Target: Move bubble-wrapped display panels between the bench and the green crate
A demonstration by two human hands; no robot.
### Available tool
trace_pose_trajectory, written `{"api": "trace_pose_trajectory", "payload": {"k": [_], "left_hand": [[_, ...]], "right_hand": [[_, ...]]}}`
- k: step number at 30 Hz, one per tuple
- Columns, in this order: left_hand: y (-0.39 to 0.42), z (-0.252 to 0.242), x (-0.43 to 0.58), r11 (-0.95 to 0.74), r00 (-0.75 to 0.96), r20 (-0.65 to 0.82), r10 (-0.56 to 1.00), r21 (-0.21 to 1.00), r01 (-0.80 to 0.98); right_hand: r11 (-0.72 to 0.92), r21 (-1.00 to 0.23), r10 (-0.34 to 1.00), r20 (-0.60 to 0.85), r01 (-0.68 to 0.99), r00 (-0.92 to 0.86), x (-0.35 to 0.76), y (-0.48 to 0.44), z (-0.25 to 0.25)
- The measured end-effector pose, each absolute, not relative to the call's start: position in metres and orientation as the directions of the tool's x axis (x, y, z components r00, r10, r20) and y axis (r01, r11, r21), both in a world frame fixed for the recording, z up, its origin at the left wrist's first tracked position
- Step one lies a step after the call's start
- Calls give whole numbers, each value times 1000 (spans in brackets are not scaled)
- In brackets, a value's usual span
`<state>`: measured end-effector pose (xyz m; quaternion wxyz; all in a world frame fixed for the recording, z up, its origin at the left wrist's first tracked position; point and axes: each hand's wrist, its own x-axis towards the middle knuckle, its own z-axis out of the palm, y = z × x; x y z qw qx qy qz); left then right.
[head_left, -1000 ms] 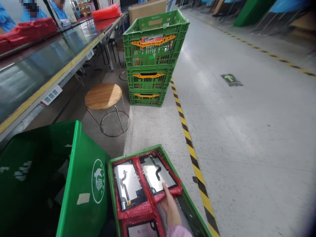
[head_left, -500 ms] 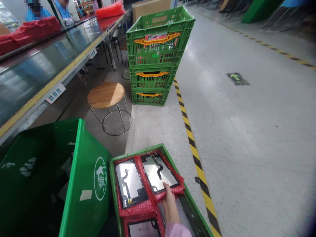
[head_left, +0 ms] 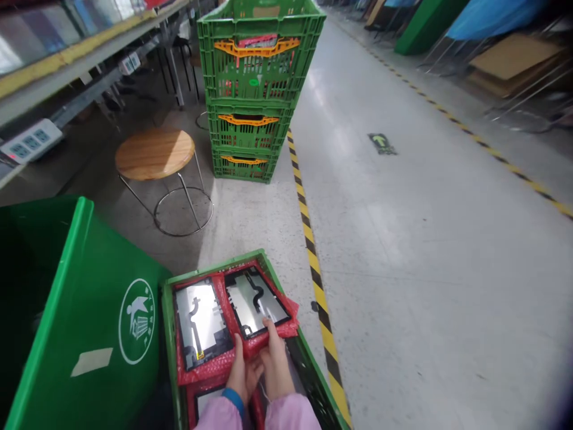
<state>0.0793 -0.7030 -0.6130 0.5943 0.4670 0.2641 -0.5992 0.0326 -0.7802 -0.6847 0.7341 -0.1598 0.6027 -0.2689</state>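
In the head view, the right hand (head_left: 276, 365) grips the near edge of the right panel (head_left: 242, 295), thumb on top, the other fingers mostly hidden below. The left hand (head_left: 242, 373) (the one with the blue wristband (head_left: 233, 399)) is just beside it, thumb near the left panel (head_left: 206, 313); whether its fingers are closed, I cannot tell. Both panels lie on red bubble wrap (head_left: 208, 369) in the green crate (head_left: 217, 263).

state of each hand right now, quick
Left hand: at the red bubble wrap, grip cannot be told.
Right hand: closed on the right panel at its near edge.
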Motion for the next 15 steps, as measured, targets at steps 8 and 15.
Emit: {"api": "trace_pose_trajectory", "payload": {"k": [8, 15], "left_hand": [[-730, -616, 107, -62, 160, -880, -447, 209, 976], [-744, -615, 129, -84, 95, -894, -437, 146, 986]], "right_hand": [[809, -513, -536, -845, 285, -1, 45, -786, -659], [808, -550, -556, -831, 210, -37, 44, -797, -657]]}}
